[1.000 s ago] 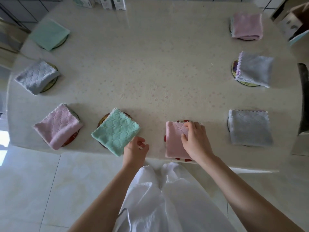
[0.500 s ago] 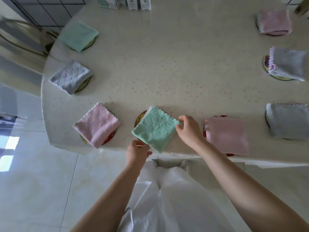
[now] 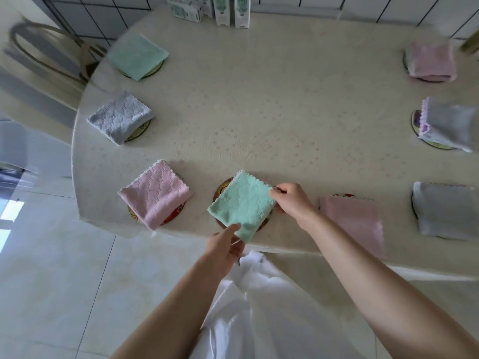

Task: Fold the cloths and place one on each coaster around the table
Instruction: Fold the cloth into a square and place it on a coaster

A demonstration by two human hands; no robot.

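A folded green cloth (image 3: 242, 202) lies on a round coaster (image 3: 220, 189) at the table's near edge. My left hand (image 3: 224, 248) pinches its near corner, and my right hand (image 3: 291, 200) pinches its right corner. To its right lies a folded pink cloth (image 3: 352, 218) over a red coaster (image 3: 343, 196). Left of it a second pink cloth (image 3: 154, 194) sits on a coaster (image 3: 173, 216). Other folded cloths, each on a coaster: grey (image 3: 120, 117), green (image 3: 137, 55), pink (image 3: 430, 60), grey (image 3: 451, 124) and grey (image 3: 445, 209).
The oval table (image 3: 259, 99) has a cream patterned cover. Several cartons (image 3: 223, 9) stand at its far edge. A chair (image 3: 49, 53) stands at the far left. Pale floor tiles (image 3: 64, 281) lie below the table's near edge.
My right hand left the pink cloth and moved left to the green cloth's right corner. My left hand took hold of its near corner. The view swung left.
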